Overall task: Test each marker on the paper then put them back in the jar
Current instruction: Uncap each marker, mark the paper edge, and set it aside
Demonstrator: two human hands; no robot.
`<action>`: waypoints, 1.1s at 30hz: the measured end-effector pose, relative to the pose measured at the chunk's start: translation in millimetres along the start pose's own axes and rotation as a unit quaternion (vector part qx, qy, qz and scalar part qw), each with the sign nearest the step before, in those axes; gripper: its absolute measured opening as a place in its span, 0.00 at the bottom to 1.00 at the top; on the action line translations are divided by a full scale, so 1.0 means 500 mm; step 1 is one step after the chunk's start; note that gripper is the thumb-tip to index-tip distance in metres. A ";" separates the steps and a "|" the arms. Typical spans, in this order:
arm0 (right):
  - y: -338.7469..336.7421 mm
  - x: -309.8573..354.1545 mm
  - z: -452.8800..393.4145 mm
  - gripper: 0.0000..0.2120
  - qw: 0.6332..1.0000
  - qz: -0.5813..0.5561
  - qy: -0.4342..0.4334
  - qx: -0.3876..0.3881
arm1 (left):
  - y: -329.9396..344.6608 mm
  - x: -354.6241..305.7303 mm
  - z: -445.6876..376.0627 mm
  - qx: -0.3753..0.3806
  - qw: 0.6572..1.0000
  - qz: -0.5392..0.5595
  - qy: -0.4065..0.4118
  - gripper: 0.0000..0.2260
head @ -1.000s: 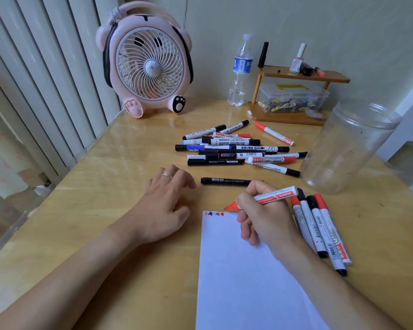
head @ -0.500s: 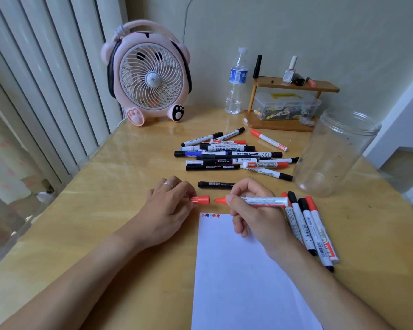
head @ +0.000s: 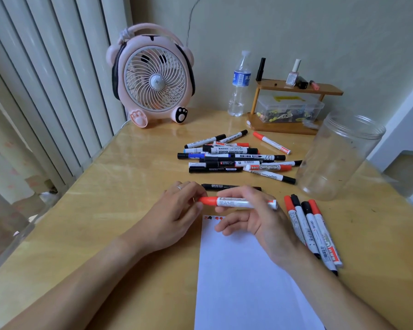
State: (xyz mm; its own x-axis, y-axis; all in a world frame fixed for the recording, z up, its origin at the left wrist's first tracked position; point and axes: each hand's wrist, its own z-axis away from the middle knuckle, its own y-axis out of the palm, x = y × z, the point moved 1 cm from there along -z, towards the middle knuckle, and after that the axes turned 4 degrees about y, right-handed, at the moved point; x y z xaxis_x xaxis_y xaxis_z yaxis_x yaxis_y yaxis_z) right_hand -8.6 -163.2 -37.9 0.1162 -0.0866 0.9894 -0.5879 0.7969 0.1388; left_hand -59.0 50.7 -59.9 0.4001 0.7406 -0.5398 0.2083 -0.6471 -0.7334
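A red-capped white marker (head: 234,202) lies level just above the top edge of the white paper (head: 243,277). My right hand (head: 255,222) grips its barrel, and my left hand (head: 177,215) pinches its red cap end. Small red and black test marks (head: 212,217) show at the paper's top left corner. A pile of several markers (head: 234,158) lies beyond my hands, with one black marker (head: 227,186) nearer. Several more markers (head: 312,232) lie right of the paper. The clear plastic jar (head: 339,153) stands open at the right, holding no markers.
A pink fan (head: 153,79) stands at the back left of the wooden table (head: 105,210). A water bottle (head: 240,84) and a small wooden shelf (head: 293,108) with a clear box and little bottles stand at the back. Vertical blinds line the left edge.
The red cap in my left hand has met the marker's tip and now sits on it. My right hand has turned the marker level. The camera has tilted up slightly.
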 end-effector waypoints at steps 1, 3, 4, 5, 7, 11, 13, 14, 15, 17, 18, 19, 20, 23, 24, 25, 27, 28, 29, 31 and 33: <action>-0.004 0.000 -0.001 0.24 1.000 -0.026 0.009 0.005 | -0.001 0.001 -0.001 -0.010 1.000 0.000 -0.004 0.06; -0.010 -0.003 -0.005 0.23 1.000 -0.028 0.008 -0.008 | -0.002 -0.001 -0.002 -0.014 1.000 0.006 -0.006 0.08; -0.011 -0.004 -0.007 0.21 1.000 -0.014 0.003 -0.022 | 0.000 -0.002 -0.002 -0.005 1.000 0.014 -0.001 0.09; -0.013 -0.003 -0.007 0.17 0.999 -0.001 0.001 -0.032 | 0.002 -0.003 -0.001 0.009 1.000 0.020 0.008 0.10; -0.023 0.005 -0.005 0.10 0.999 0.015 0.020 -0.034 | 0.004 0.002 -0.001 0.033 0.999 0.013 0.026 0.14; -0.047 0.038 0.009 0.08 0.987 0.147 0.057 0.006 | 0.003 0.018 -0.003 0.033 0.998 -0.028 0.034 0.19; -0.042 0.036 0.009 0.07 0.967 0.255 0.022 -0.011 | 0.012 0.017 -0.002 0.046 0.998 -0.043 0.031 0.19; -0.036 0.031 0.008 0.08 0.957 0.288 0.004 -0.021 | 0.017 0.016 -0.001 0.049 0.997 -0.042 0.030 0.19; -0.031 0.023 0.006 0.08 0.952 0.306 -0.011 -0.027 | 0.022 0.016 0.001 0.049 0.998 -0.041 0.030 0.19; -0.024 0.014 0.004 0.08 0.947 0.319 -0.032 -0.035 | 0.027 0.018 0.002 0.045 0.997 -0.047 0.030 0.19; -0.023 0.011 0.003 0.07 0.945 0.321 -0.035 -0.042 | 0.029 0.019 0.002 0.045 0.997 -0.055 0.031 0.18; -0.024 0.010 0.003 0.06 0.945 0.321 -0.035 -0.049 | 0.031 0.019 0.002 0.044 0.997 -0.063 0.031 0.18; -0.023 0.009 0.004 0.05 0.946 0.319 -0.031 -0.055 | 0.032 0.019 0.001 0.041 0.996 -0.068 0.032 0.18; -0.017 0.009 0.007 0.03 0.949 0.309 -0.024 -0.064 | 0.033 0.015 0.001 0.020 0.997 -0.066 0.037 0.18; -0.013 0.010 0.007 0.03 0.950 0.305 -0.025 -0.064 | 0.033 0.015 0.000 0.013 0.997 -0.063 0.038 0.19; -0.011 0.011 0.006 0.02 0.952 0.300 -0.025 -0.063 | 0.032 0.015 0.001 0.007 0.997 -0.061 0.039 0.19; -0.007 0.012 0.006 0.02 0.956 0.286 -0.020 -0.062 | 0.032 0.013 0.001 0.000 0.997 -0.066 0.043 0.21; -0.006 0.012 0.007 0.02 0.959 0.278 -0.016 -0.059 | 0.032 0.012 0.001 -0.002 0.996 -0.071 0.046 0.21; -0.006 0.012 0.008 0.02 0.962 0.269 -0.011 -0.056 | 0.033 0.011 0.001 -0.002 0.996 -0.077 0.050 0.21; -0.011 0.015 0.009 0.02 0.966 0.256 -0.001 -0.046 | 0.031 0.010 0.001 -0.001 0.993 -0.101 0.058 0.22; -0.017 0.023 0.007 0.03 0.962 0.272 0.003 -0.029 | 0.026 0.006 -0.001 0.001 0.988 -0.136 0.067 0.22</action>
State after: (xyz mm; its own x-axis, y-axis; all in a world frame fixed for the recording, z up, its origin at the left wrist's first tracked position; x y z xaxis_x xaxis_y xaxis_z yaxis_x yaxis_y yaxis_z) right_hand -5.3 -173.1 -27.5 -0.1915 0.3562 0.9146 -0.5172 0.7553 -0.4024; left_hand -54.4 44.3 -70.9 0.4442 0.8562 -0.2638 0.3229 -0.4277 -0.8443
